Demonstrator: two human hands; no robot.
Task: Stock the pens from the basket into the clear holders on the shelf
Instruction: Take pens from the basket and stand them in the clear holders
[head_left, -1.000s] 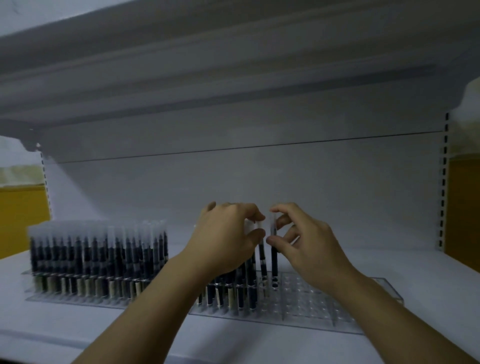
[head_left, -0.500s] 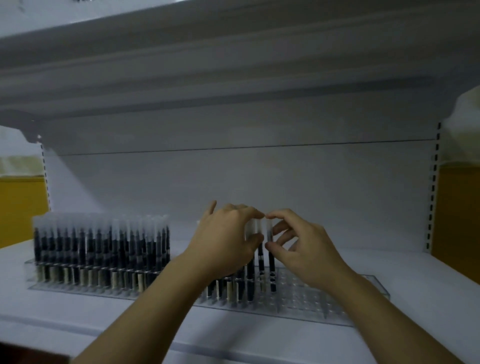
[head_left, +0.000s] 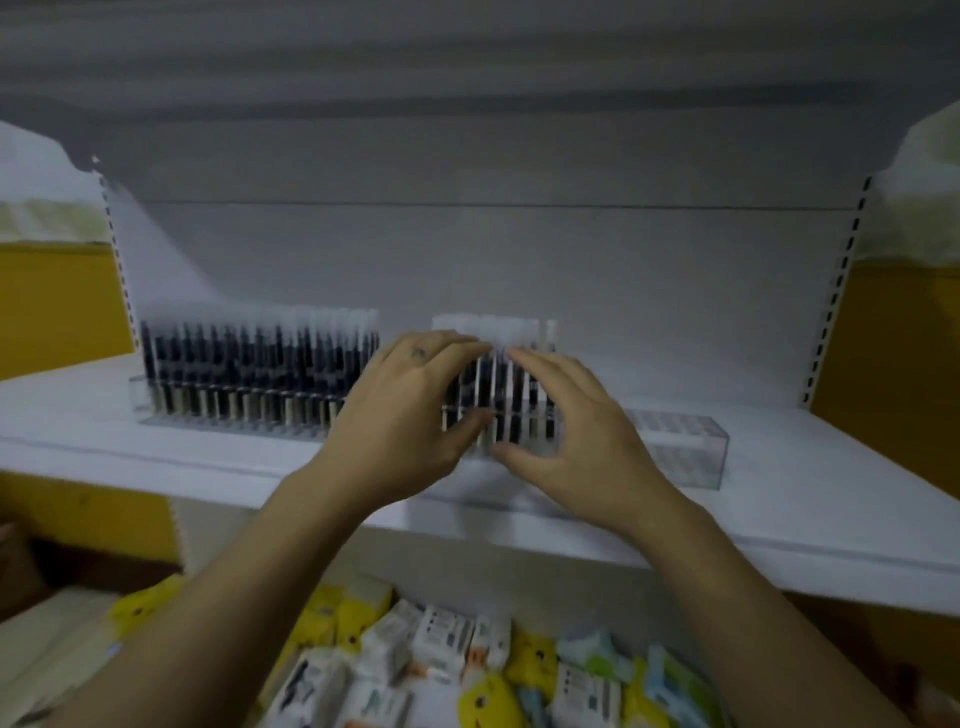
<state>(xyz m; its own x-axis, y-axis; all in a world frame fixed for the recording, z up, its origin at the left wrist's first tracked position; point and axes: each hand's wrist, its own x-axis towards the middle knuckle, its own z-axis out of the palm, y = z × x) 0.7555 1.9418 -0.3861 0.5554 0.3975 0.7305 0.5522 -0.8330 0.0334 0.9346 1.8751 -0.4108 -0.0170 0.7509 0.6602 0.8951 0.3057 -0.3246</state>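
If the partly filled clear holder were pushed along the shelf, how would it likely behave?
The clear holder looks rigid, so it would probably slide as one piece on the smooth shelf. Its pens stand upright at the left end, so it may pivot or rattle.

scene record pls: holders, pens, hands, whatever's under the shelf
left holder: full of pens
right holder: pens in left part only, right part empty
left hand: fingers loose, in front of right holder's pens, no clear grip
right hand: fingers spread beside those pens, holds nothing
shelf: white, carries both holders
below shelf: packets, mixed colours
image: motion-blurred
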